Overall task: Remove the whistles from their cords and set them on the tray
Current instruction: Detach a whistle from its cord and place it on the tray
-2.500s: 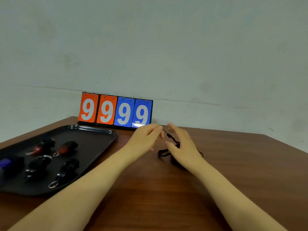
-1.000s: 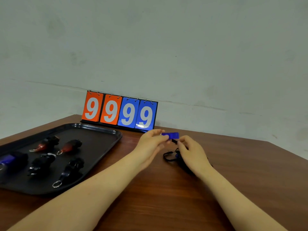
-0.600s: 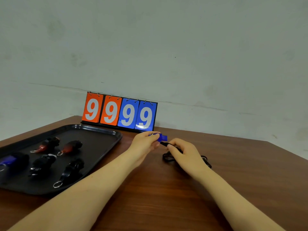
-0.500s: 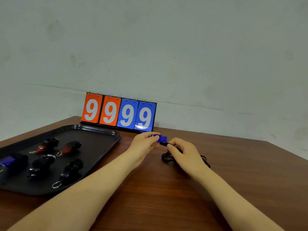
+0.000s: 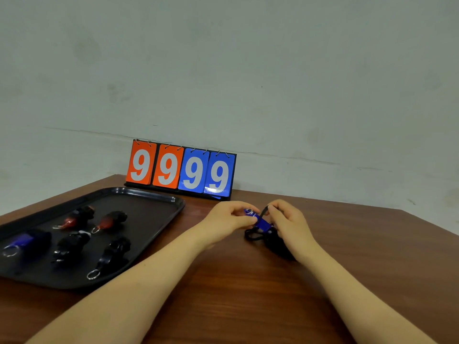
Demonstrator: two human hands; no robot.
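Note:
My left hand [image 5: 227, 220] pinches a blue whistle [image 5: 262, 222] with a small metal ring, just above the wooden table. My right hand [image 5: 289, 223] pinches the black cord [image 5: 253, 235] where it meets the whistle; the rest of the cord lies bunched on the table under that hand. At the left sits a black tray [image 5: 154, 209] holding several whistles: two red-and-black ones [image 5: 109, 219], two black ones [image 5: 113, 252], and a blue-tipped one [image 5: 22, 242] at the tray's left edge.
A flip scoreboard [image 5: 181, 170] reading 9999, two orange cards and two blue, stands at the table's back edge against a pale wall. The table's right edge runs diagonally at the far right.
The blue whistle has tilted, its end now pointing down towards the right hand. My right hand rose and closed in on the cord beside the whistle. The tray's whistles stayed put.

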